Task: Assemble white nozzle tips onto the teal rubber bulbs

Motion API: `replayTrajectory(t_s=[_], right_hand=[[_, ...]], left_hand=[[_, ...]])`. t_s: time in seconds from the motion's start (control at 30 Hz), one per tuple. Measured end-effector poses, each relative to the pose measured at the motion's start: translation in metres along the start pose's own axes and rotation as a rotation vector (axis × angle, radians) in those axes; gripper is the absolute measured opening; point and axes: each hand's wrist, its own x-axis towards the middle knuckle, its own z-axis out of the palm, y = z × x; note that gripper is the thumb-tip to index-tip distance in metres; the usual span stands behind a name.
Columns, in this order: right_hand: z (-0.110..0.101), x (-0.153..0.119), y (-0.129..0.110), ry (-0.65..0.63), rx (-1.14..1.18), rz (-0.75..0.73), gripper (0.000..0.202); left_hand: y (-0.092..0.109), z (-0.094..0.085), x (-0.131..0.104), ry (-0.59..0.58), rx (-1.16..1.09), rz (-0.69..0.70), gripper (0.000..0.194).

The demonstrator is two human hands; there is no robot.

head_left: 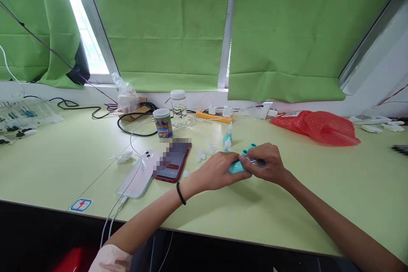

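My left hand (219, 171) is wrapped round a teal plastic piece (236, 167) with round open sockets on its top, held just above the table. From the right, my right hand (266, 162) pinches against the same piece, with a clear, shiny part (259, 162) showing under its fingers; where its fingertips end is partly hidden. Behind the hands stands a small teal bottle with a white nozzle tip (228, 137). Small white translucent pieces (201, 155) lie scattered left of it.
Left of my hands lie a red-edged phone (174, 162) and a white phone (140, 176) with a cable. Behind them stand a printed can (163, 123) and a clear jar (179, 109). An orange power strip (214, 116) lies at the back, a red plastic bag (318, 127) to the right.
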Motion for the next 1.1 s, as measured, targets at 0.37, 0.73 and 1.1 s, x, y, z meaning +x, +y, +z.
replayTrajectory(t_s=[0.37, 0.73, 1.1], right_hand=[[0.011, 0.002, -0.015, 0.191, 0.133, 0.455, 0.031], [0.010, -0.001, -0.015, 0.357, 0.136, 0.446, 0.029], [0.008, 0.005, -0.007, -0.009, 0.728, 0.863, 0.031]], left_hand=[[-0.007, -0.006, 0.004, -0.065, -0.593, -0.108, 0.024], [0.003, -0.004, 0.003, -0.022, -0.563, -0.196, 0.033], [-0.001, -0.011, 0.001, -0.087, -0.535, -0.148, 0.035]])
